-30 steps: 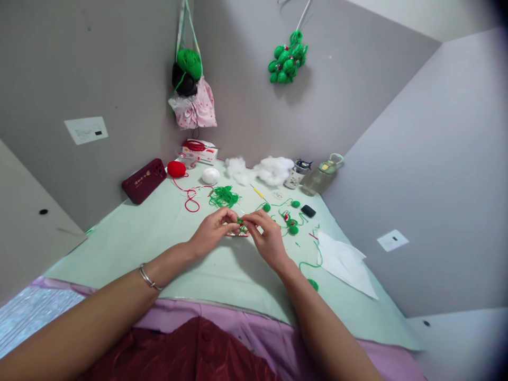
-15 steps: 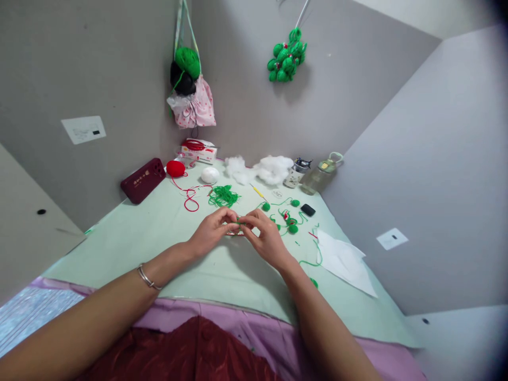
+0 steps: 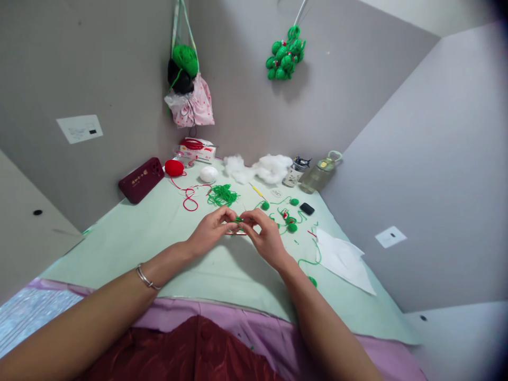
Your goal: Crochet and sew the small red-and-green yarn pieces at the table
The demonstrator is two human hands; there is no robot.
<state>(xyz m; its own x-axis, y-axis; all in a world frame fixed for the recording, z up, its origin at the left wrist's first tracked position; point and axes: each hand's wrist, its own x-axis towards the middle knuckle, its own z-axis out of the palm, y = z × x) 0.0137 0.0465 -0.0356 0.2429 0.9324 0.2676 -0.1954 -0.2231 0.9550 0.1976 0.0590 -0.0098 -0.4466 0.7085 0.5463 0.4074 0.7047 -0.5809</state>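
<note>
My left hand [image 3: 213,228] and my right hand [image 3: 262,233] meet above the middle of the table, fingertips pinched together. Between them is a small piece of green yarn work [image 3: 238,220], mostly covered by the fingers. A thin red-edged item [image 3: 238,233] shows just below the fingertips; its kind is unclear. Beyond my left hand lies a loose tangle of green yarn [image 3: 223,196]. Small green crocheted balls [image 3: 292,227] with yarn tails lie to the right of my right hand. A crochet hook with a yellow handle [image 3: 257,191] rests farther back.
Along the back stand a maroon phone [image 3: 142,180], a red yarn ball [image 3: 174,168], a white yarn ball [image 3: 208,174], white stuffing [image 3: 272,169], a pen cup [image 3: 293,175] and a bottle [image 3: 319,174]. White paper [image 3: 344,263] lies at right. Finished green pieces [image 3: 285,57] hang on the wall.
Both hands stay in nearly the same place, with slightly more green showing between the fingertips. The whole view has shifted a little; the objects on the table have not moved.
</note>
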